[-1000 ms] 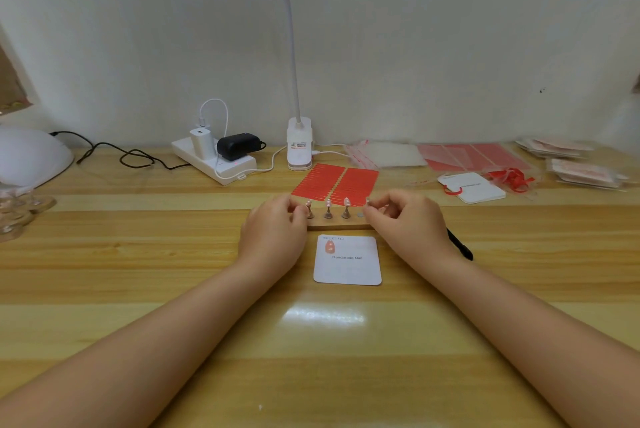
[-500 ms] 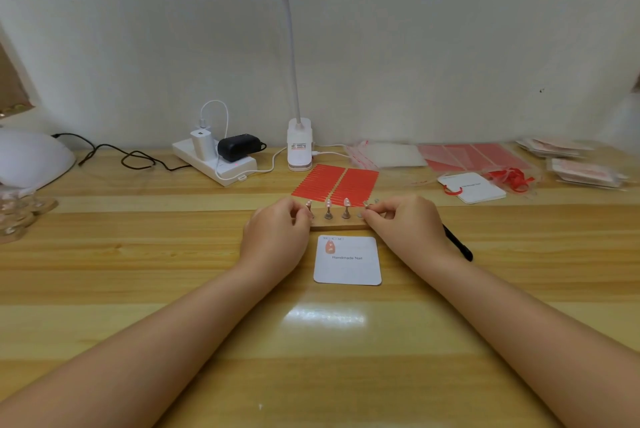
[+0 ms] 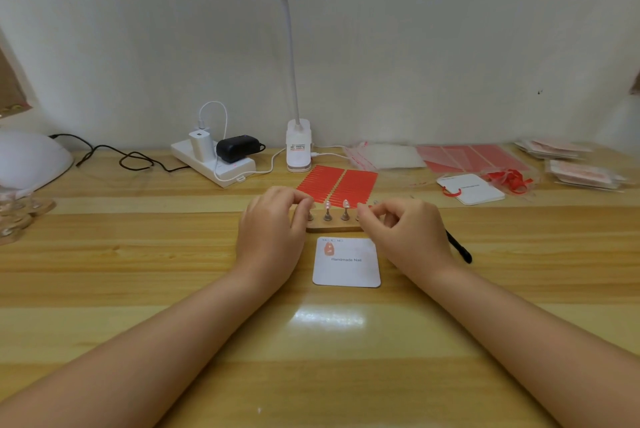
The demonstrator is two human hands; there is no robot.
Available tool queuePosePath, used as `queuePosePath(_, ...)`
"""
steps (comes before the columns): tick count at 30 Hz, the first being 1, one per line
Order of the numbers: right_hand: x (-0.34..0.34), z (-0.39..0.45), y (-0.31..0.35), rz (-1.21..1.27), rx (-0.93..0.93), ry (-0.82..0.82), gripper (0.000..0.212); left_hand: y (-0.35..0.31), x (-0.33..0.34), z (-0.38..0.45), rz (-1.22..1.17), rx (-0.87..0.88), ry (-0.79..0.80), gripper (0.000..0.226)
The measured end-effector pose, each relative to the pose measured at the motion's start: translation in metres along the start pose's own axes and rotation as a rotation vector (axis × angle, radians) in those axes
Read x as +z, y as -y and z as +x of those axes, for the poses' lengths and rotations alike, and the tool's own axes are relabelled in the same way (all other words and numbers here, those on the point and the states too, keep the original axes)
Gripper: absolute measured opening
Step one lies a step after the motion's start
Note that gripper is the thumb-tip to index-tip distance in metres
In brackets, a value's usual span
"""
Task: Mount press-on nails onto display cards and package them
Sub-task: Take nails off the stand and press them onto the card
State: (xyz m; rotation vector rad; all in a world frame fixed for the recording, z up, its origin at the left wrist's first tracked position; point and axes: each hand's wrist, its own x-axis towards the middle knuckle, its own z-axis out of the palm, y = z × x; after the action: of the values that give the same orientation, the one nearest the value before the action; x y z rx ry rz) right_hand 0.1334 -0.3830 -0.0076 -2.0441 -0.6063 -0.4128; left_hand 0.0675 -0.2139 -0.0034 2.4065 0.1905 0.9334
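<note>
Left hand (image 3: 273, 230) curling its fingers at the left end of a narrow wooden nail-stand strip (image 3: 332, 228), right hand (image 3: 405, 230) pinching at its right end, grasp unclear, white square "Handmade Nail" card (image 3: 347, 263) lying at six o'clock of the strip, red adhesive-strip sheets (image 3: 337, 185) at twelve.

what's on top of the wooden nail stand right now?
On the wooden nail stand: two small pegs in plain view, each carrying a press-on nail. The left hand and right hand cover both ends, so further pegs or nails there cannot be seen clearly.
</note>
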Motion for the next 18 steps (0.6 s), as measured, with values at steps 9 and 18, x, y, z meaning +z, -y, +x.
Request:
queuePosePath(9, -0.004, -0.010, 0.007, 0.285, -0.079, 0.264, 0.016, -0.007, 0.001, -0.008, 0.082, 0.480, -0.076, 0.023)
queuePosePath(18, -0.007, -0.012, 0.012, 0.311, -0.073, 0.308, 0.019, -0.003, 0.000, -0.005, -0.282, 0.315, 0.119, 0.014)
